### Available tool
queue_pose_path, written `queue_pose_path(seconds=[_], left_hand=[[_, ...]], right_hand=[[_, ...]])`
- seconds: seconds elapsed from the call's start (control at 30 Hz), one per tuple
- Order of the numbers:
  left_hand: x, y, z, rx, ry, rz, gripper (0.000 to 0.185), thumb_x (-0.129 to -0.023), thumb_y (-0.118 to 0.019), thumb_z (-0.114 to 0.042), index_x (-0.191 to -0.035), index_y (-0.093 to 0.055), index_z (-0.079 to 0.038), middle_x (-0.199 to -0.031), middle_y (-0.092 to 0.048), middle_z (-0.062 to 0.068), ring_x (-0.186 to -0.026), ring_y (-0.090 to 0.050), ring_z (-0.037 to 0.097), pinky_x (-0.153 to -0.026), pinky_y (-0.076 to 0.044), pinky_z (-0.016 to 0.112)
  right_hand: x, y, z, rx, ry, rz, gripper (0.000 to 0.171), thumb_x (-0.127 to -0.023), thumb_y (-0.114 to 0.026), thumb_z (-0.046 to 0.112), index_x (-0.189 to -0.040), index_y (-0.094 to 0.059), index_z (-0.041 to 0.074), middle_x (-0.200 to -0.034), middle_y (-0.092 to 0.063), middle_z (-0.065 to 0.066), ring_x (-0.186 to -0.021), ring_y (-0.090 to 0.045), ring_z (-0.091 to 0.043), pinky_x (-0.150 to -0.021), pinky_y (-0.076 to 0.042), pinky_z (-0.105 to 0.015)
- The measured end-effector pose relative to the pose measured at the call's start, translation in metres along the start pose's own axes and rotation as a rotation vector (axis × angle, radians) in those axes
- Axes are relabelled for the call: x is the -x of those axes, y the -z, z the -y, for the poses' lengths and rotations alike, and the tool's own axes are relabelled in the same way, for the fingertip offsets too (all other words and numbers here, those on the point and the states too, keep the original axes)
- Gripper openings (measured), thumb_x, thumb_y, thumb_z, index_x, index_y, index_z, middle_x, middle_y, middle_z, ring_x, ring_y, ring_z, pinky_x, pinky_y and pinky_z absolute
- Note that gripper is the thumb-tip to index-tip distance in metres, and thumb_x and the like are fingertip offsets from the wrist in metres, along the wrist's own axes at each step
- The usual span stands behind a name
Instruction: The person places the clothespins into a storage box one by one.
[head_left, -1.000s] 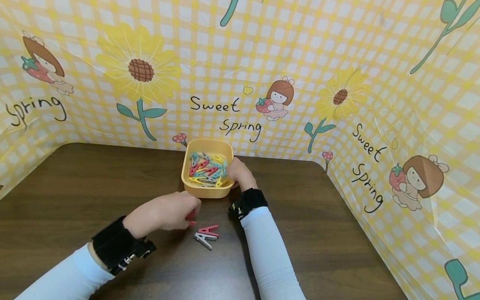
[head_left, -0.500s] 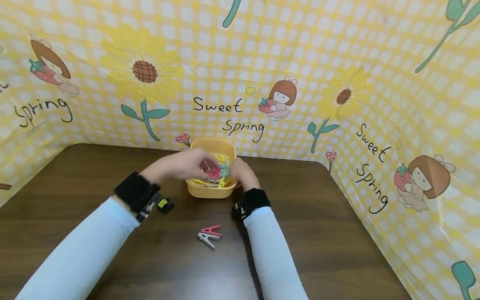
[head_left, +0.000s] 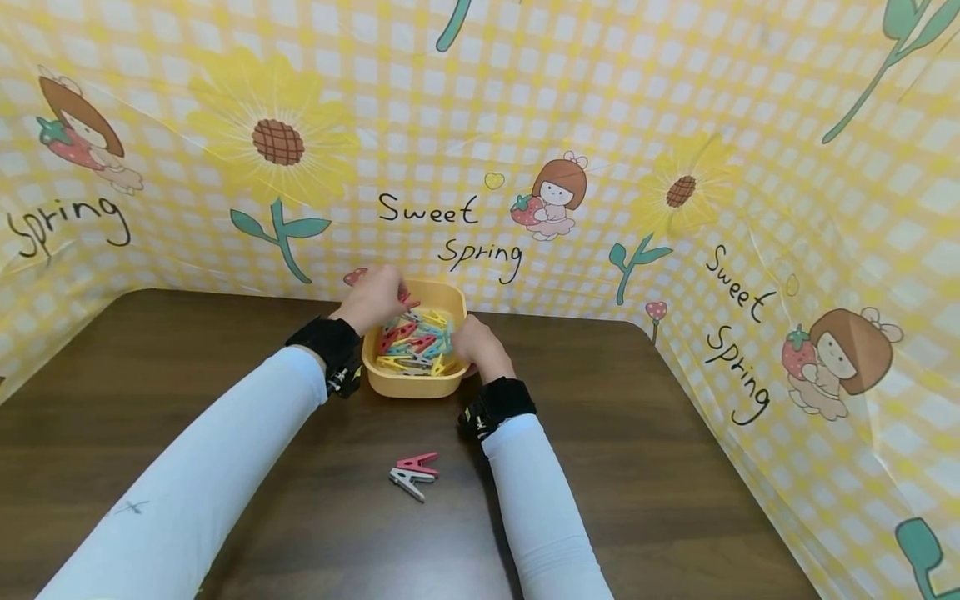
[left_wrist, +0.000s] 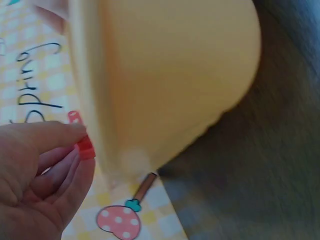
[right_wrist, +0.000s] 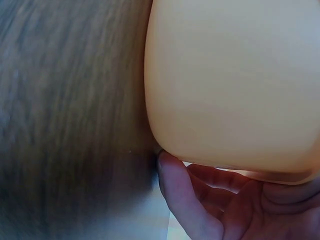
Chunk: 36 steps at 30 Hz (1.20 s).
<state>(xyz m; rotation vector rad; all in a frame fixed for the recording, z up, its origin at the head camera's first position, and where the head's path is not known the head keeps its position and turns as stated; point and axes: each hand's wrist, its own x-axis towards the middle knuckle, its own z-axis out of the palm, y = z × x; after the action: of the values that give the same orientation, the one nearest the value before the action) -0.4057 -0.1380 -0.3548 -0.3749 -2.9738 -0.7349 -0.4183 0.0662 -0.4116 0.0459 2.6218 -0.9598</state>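
A yellow plastic box (head_left: pixel 416 387) on the table holds several small clothespins in red, yellow, teal and grey. At its back left rim, my left hand (head_left: pixel 372 298) pinches a red clothespin (left_wrist: pixel 86 146) between thumb and fingers, above the rim in the head view. My right hand (head_left: pixel 482 346) grips the box's right side; in the right wrist view the thumb and fingers (right_wrist: pixel 176 190) lie at its edge. In front of the box, a red clothespin (head_left: pixel 418 461) and a grey clothespin (head_left: pixel 410 479) lie side by side on the table.
The dark wood table (head_left: pixel 660 467) ends at the back against a yellow checked cloth (head_left: pixel 442 108) printed with flowers and figures. This cloth also rises along the left and right sides. The box stands close to the back edge.
My left hand has moved from the table in front of the box, across its top, to the back left rim with the red clothespin. The right hand stays at the box.
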Motion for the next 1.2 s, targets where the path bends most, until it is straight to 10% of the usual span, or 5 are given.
queue_pose_path(seconds=[0.2, 0.67, 1.0, 1.2], left_hand=[[-0.006, -0.008, 0.008, -0.053, 0.04, 0.042, 0.014, -0.098, -0.077, -0.012, -0.099, -0.077, 0.002, -0.103, -0.076, 0.019, -0.084, -0.067, 0.026, -0.069, -0.054, 0.032], [-0.01, -0.029, 0.004, -0.126, 0.047, 0.056, 0.02, -0.098, -0.067, -0.001, -0.079, -0.071, -0.003, -0.082, -0.069, 0.013, -0.072, -0.06, 0.025, -0.061, -0.046, 0.033], [-0.007, -0.019, 0.007, 0.054, 0.071, -0.057, 0.037, -0.102, -0.066, -0.013, -0.136, -0.068, 0.001, -0.141, -0.069, 0.025, -0.118, -0.07, 0.04, -0.102, -0.059, 0.056], [0.008, -0.003, 0.008, 0.256, 0.125, -0.083, 0.058, -0.104, -0.065, -0.026, -0.155, -0.053, 0.0, -0.162, -0.051, 0.028, -0.141, -0.052, 0.046, -0.119, -0.046, 0.058]], right_hand=[[-0.023, -0.008, -0.008, 0.014, 0.001, -0.013, 0.035, -0.116, -0.042, 0.022, -0.143, -0.052, 0.002, -0.122, -0.068, -0.021, -0.083, -0.075, -0.028, -0.062, -0.067, -0.041], [0.017, 0.002, 0.005, 0.024, 0.032, -0.013, 0.03, -0.116, -0.041, 0.016, -0.14, -0.053, 0.002, -0.121, -0.068, -0.019, -0.08, -0.073, -0.025, -0.062, -0.068, -0.037], [-0.039, -0.006, -0.009, 0.035, -0.024, -0.005, 0.038, -0.115, -0.039, 0.019, -0.149, -0.048, 0.003, -0.125, -0.065, -0.023, -0.083, -0.074, -0.032, -0.062, -0.068, -0.043], [-0.003, 0.001, 0.004, 0.01, -0.013, 0.013, 0.037, -0.117, -0.038, 0.017, -0.148, -0.049, 0.001, -0.128, -0.066, -0.023, -0.087, -0.076, -0.033, -0.069, -0.07, -0.045]])
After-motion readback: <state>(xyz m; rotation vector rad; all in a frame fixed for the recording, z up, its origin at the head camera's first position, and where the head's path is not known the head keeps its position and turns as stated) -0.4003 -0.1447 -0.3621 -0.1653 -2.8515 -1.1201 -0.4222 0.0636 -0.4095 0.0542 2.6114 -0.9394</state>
